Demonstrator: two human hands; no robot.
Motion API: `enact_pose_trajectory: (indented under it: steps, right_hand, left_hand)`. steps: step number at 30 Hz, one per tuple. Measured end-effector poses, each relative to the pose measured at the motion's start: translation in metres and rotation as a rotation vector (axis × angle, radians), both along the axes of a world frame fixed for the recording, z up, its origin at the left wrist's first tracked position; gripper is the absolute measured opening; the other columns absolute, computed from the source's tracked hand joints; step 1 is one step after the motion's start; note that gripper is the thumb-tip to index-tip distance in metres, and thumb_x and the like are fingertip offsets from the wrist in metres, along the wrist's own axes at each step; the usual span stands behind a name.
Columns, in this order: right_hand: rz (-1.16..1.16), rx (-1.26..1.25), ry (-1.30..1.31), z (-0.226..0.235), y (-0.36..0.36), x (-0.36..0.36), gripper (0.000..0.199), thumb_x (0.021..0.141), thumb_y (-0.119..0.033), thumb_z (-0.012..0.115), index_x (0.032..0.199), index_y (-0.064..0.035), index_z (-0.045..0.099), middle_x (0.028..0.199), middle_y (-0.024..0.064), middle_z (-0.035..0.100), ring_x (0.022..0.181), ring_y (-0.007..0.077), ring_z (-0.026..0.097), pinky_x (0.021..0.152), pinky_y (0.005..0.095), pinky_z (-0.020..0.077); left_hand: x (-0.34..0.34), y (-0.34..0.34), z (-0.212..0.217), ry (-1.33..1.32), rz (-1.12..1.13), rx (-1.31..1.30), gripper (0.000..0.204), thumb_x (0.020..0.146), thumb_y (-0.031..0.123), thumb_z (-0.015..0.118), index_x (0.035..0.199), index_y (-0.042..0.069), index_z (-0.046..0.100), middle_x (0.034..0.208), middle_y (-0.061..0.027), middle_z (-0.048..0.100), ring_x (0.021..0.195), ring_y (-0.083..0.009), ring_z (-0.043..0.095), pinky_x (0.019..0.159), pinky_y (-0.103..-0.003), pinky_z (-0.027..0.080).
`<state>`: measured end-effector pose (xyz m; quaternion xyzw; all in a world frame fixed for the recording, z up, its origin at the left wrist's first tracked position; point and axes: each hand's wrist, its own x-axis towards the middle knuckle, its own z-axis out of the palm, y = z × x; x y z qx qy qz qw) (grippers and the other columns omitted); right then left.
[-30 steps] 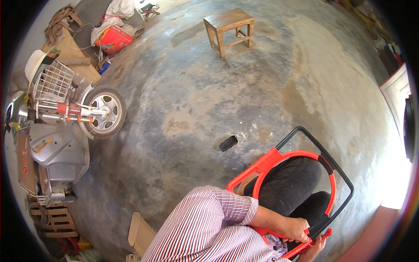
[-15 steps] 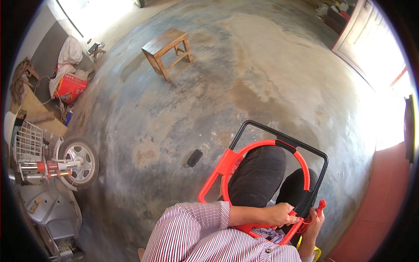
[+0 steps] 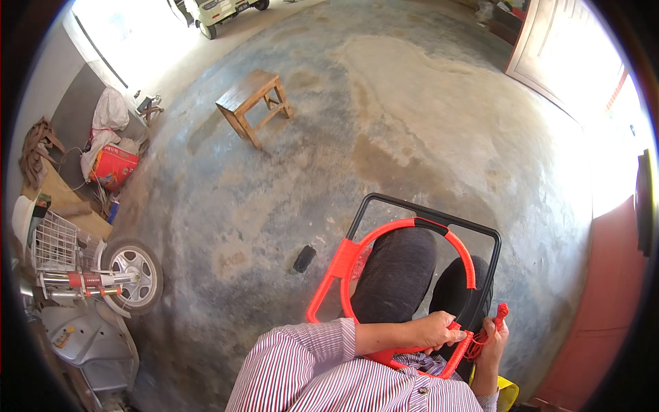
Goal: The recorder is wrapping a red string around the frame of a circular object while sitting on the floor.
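Observation:
Across my lap rests a black tubular frame (image 3: 498,257) with an inner ring (image 3: 349,285), much of both wrapped in red cord. Some bare black tube shows along the far and right sides. My left hand (image 3: 436,331) is closed on the wrapped frame near its right lower corner, thumb and fingers pressed together on the red wrapping. Just right of it, my right hand (image 3: 491,341) grips a small bundle of red cord (image 3: 502,314), whose knotted end sticks up above the fingers. Loose red strands hang between the two hands. Part of the frame is hidden under my left forearm.
A wooden stool (image 3: 250,96) stands ahead on the concrete floor. A small black object (image 3: 305,259) lies left of the frame. At left are a scooter's front wheel (image 3: 134,277) and a red bag (image 3: 113,167). A yellow item (image 3: 506,393) shows beside my right forearm.
My view has tilted up slightly, bringing more of a parked vehicle into sight at the top. Both hands keep their hold, the frame staying on my lap.

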<state>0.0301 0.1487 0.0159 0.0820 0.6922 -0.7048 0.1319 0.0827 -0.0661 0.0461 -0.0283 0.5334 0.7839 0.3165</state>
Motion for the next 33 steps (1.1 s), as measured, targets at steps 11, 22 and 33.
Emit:
enact_pose_trajectory:
  steps: [11,22,33]
  right_hand:
    - [-0.074,-0.11,0.008,0.012,-0.001,0.004,0.04,0.074,-0.001,0.053,0.114,0.0014,0.053,0.065,-0.0062,0.043,0.051,0.002,0.038,0.048,0.0169,0.0284]
    - [-0.045,-0.202,0.116,0.032,0.018,-0.006,0.042,0.07,0.001,0.049,0.111,0.0045,0.055,0.066,-0.0065,0.043,0.053,0.0012,0.038,0.048,0.0159,0.0289]
    - [-0.21,-0.241,0.225,0.064,0.055,-0.021,0.038,0.074,-0.004,0.049,0.11,0.0051,0.055,0.056,-0.0029,0.042,0.045,0.0045,0.036,0.042,0.0202,0.0291]
  left_hand:
    - [-0.001,0.006,-0.003,-0.039,-0.013,-0.03,0.036,0.089,0.035,0.062,0.076,0.003,0.052,0.052,-0.0002,0.046,0.037,-0.0073,0.04,0.033,-0.023,0.034]
    - [0.006,0.005,-0.003,-0.055,0.026,-0.012,0.034,0.09,0.034,0.061,0.079,0.003,0.053,0.056,-0.0007,0.047,0.043,-0.0071,0.042,0.037,-0.022,0.035]
    - [0.011,0.001,0.008,-0.095,0.041,-0.046,0.032,0.09,0.033,0.061,0.08,0.004,0.053,0.058,0.0005,0.046,0.045,-0.0062,0.041,0.038,-0.022,0.034]
